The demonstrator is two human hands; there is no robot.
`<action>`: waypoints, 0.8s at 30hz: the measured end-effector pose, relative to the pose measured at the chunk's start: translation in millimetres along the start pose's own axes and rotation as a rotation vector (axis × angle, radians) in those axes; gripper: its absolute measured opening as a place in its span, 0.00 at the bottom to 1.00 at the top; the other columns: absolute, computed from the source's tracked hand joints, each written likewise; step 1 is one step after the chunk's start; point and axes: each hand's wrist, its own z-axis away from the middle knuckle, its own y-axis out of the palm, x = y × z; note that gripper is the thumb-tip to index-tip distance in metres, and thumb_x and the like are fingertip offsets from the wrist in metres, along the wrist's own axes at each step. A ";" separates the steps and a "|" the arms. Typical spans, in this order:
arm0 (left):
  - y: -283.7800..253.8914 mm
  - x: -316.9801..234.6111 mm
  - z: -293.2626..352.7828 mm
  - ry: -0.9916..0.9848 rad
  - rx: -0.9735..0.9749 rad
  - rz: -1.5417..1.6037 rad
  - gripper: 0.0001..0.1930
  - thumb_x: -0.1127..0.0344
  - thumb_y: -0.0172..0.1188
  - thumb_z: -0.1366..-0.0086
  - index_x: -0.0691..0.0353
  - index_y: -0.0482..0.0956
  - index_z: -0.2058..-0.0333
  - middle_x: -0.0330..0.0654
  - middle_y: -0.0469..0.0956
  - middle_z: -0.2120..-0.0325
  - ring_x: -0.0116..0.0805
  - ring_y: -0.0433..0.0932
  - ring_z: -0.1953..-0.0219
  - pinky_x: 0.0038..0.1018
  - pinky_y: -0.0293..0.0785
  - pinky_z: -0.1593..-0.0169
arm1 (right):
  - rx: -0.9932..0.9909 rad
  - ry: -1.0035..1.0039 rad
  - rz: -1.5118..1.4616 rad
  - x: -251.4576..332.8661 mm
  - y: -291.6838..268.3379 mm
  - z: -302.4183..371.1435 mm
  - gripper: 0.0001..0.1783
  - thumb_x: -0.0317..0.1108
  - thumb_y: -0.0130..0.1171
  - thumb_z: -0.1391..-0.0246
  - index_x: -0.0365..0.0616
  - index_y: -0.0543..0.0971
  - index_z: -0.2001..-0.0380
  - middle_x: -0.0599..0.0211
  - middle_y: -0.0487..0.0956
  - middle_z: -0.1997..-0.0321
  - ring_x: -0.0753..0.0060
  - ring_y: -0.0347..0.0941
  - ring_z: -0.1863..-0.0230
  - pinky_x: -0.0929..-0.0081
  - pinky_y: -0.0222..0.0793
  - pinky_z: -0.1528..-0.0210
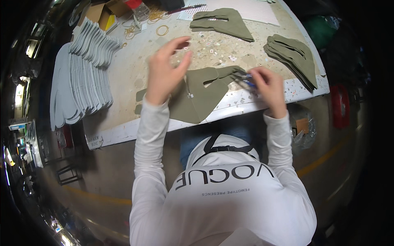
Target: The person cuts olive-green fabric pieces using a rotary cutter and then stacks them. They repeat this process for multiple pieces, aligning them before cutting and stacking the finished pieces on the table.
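An olive-green piece [205, 92] with a cut-out slot and a seam down its middle lies flat near the table's front edge. My left hand [164, 74] is raised over its left part, thumb and fingers apart, holding nothing. At the right end of the piece, my right hand [269, 88] is closed on small blue-handled snips [248, 80]. Their dark blades point left over the tip of the olive piece; motion blurs them, so I cannot tell whether they touch it. A small pale tag or thread [190, 96] shows on the seam.
Grey cut pieces [88, 78] stand in a long stack at the left. More olive pieces lie at the back [223, 23] and in a pile [291, 57] at the right. Yellow rings [162, 30], an open cardboard box [96, 13] and scattered scraps are on the table [123, 88].
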 end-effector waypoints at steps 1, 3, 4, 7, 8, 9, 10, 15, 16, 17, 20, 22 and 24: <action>-14.9 -5.2 7.4 -0.084 -0.023 0.014 0.13 0.72 0.60 0.40 0.61 0.81 0.56 0.46 0.83 0.68 0.31 0.83 0.66 0.25 0.76 0.60 | -0.028 0.037 0.026 -5.8 -12.7 -0.6 0.09 0.32 0.60 0.43 0.38 0.84 0.66 0.63 0.82 0.76 0.78 0.76 0.76 0.79 0.70 0.70; -39.6 -16.8 30.0 -0.225 -0.100 0.041 0.10 0.72 0.59 0.39 0.64 0.81 0.58 0.45 0.84 0.67 0.31 0.83 0.66 0.25 0.76 0.60 | -0.032 0.115 0.052 -18.2 -33.8 -4.9 0.08 0.32 0.58 0.41 0.41 0.84 0.66 0.70 0.80 0.77 0.82 0.74 0.76 0.83 0.68 0.73; -45.5 -22.6 43.1 -0.290 -0.060 0.006 0.09 0.73 0.59 0.38 0.64 0.82 0.59 0.45 0.84 0.67 0.30 0.82 0.66 0.24 0.76 0.60 | -0.071 0.106 0.083 -23.2 -40.8 -7.4 0.08 0.32 0.57 0.40 0.42 0.84 0.65 0.73 0.79 0.78 0.85 0.73 0.76 0.84 0.68 0.76; -55.9 -35.2 79.8 -0.464 -0.002 -0.014 0.07 0.73 0.58 0.37 0.66 0.82 0.62 0.44 0.84 0.68 0.28 0.82 0.68 0.23 0.76 0.61 | -0.243 0.024 0.310 -23.7 -54.4 -15.1 0.07 0.32 0.59 0.43 0.43 0.84 0.64 0.68 0.81 0.73 0.72 0.76 0.74 0.74 0.71 0.69; -57.2 -37.8 89.8 -0.524 -0.008 0.038 0.07 0.73 0.58 0.37 0.67 0.82 0.62 0.44 0.84 0.69 0.27 0.82 0.68 0.22 0.76 0.62 | -0.294 -0.011 0.489 -18.7 -54.7 -15.7 0.08 0.32 0.61 0.44 0.44 0.84 0.63 0.66 0.82 0.70 0.66 0.77 0.71 0.70 0.73 0.65; -58.6 -39.0 97.7 -0.604 -0.008 0.080 0.07 0.73 0.58 0.36 0.67 0.82 0.63 0.44 0.84 0.70 0.27 0.81 0.69 0.22 0.76 0.62 | -0.294 -0.066 0.624 -12.1 -50.4 -16.0 0.11 0.31 0.62 0.48 0.45 0.83 0.60 0.62 0.80 0.61 0.56 0.75 0.61 0.64 0.71 0.55; -59.4 -39.2 103.7 -0.617 -0.031 0.096 0.07 0.72 0.58 0.36 0.67 0.83 0.63 0.43 0.84 0.71 0.26 0.81 0.70 0.21 0.76 0.63 | -0.265 -0.337 0.713 -2.7 -46.0 -12.0 0.16 0.31 0.63 0.51 0.45 0.82 0.56 0.60 0.78 0.57 0.55 0.73 0.56 0.62 0.69 0.53; -52.6 -39.0 116.5 -0.758 0.009 0.153 0.08 0.70 0.57 0.34 0.67 0.82 0.63 0.40 0.83 0.75 0.23 0.80 0.74 0.20 0.75 0.67 | 0.647 -0.624 0.207 35.1 28.0 23.3 0.25 0.31 0.66 0.59 0.45 0.79 0.52 0.60 0.74 0.53 0.57 0.70 0.49 0.64 0.66 0.45; -50.2 -39.1 116.3 -0.784 0.037 0.170 0.08 0.70 0.57 0.34 0.67 0.82 0.63 0.40 0.83 0.76 0.22 0.79 0.75 0.19 0.75 0.67 | 0.618 -0.680 0.239 39.0 47.3 30.3 0.27 0.32 0.66 0.60 0.45 0.78 0.51 0.61 0.73 0.54 0.57 0.70 0.51 0.64 0.66 0.47; -48.1 -40.1 116.1 -0.764 0.028 0.192 0.08 0.69 0.57 0.33 0.67 0.83 0.64 0.40 0.82 0.77 0.22 0.79 0.76 0.19 0.74 0.69 | 0.566 -0.697 0.243 41.5 59.5 33.9 0.26 0.30 0.67 0.61 0.44 0.78 0.53 0.63 0.73 0.55 0.58 0.70 0.52 0.65 0.66 0.49; -46.1 -44.2 113.7 -0.783 0.084 0.222 0.09 0.68 0.57 0.32 0.66 0.81 0.60 0.40 0.82 0.78 0.22 0.79 0.75 0.18 0.74 0.69 | 0.511 -0.650 0.320 42.8 76.9 29.4 0.25 0.27 0.66 0.62 0.44 0.78 0.55 0.65 0.72 0.57 0.60 0.70 0.53 0.67 0.66 0.51; -45.7 -47.8 111.8 -0.822 0.153 0.309 0.15 0.62 0.50 0.28 0.65 0.75 0.50 0.42 0.82 0.72 0.23 0.79 0.73 0.17 0.74 0.67 | 0.430 -0.606 0.236 45.5 78.0 26.6 0.24 0.24 0.65 0.64 0.44 0.79 0.57 0.63 0.73 0.60 0.58 0.72 0.56 0.67 0.69 0.55; -43.3 -51.1 109.6 -0.849 0.160 0.433 0.21 0.56 0.43 0.25 0.63 0.69 0.42 0.45 0.81 0.65 0.25 0.80 0.71 0.18 0.76 0.66 | 0.386 -0.461 0.117 50.6 72.9 28.4 0.24 0.24 0.65 0.65 0.44 0.79 0.57 0.61 0.73 0.62 0.57 0.73 0.59 0.66 0.70 0.57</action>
